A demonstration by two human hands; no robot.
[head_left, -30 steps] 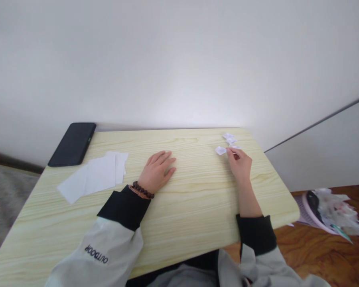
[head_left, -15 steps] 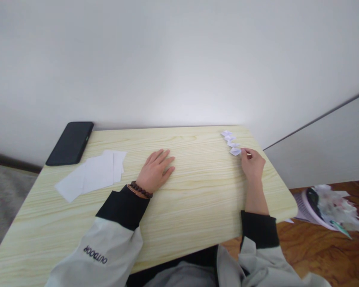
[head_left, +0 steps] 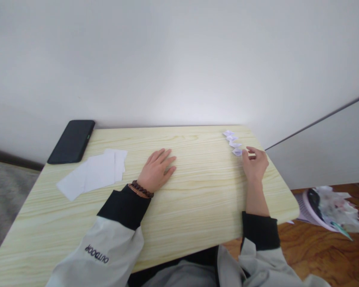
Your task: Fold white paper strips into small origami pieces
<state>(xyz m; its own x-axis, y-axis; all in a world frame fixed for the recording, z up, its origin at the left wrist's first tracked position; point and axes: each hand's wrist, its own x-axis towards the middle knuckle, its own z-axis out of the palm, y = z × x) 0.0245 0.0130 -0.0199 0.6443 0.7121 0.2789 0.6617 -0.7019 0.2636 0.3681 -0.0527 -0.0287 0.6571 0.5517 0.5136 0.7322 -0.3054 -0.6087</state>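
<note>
My left hand (head_left: 156,170) lies flat on the table (head_left: 179,207), palm down with its fingers spread, and holds nothing. Beside it on the left is a fan of overlapping white paper sheets (head_left: 100,173). On the far right of the table, several small white folded paper boats stand in a short column. My right hand (head_left: 255,164) is right by the nearest paper boat (head_left: 237,152), its thumb and forefinger a little apart and nothing visible between them. Whether the thumb still touches that boat's tip, I cannot tell.
A black phone or tablet (head_left: 72,141) lies at the back left corner of the table. A white wall (head_left: 179,63) rises along the back edge. On the wooden floor to the right, a pale purple basket (head_left: 309,211) is heaped with crumpled paper (head_left: 336,207).
My right thumb and forefinger have parted from their pinch at the nearest paper boat, which stays on the table. My left hand rests as before; the view has shifted slightly.
</note>
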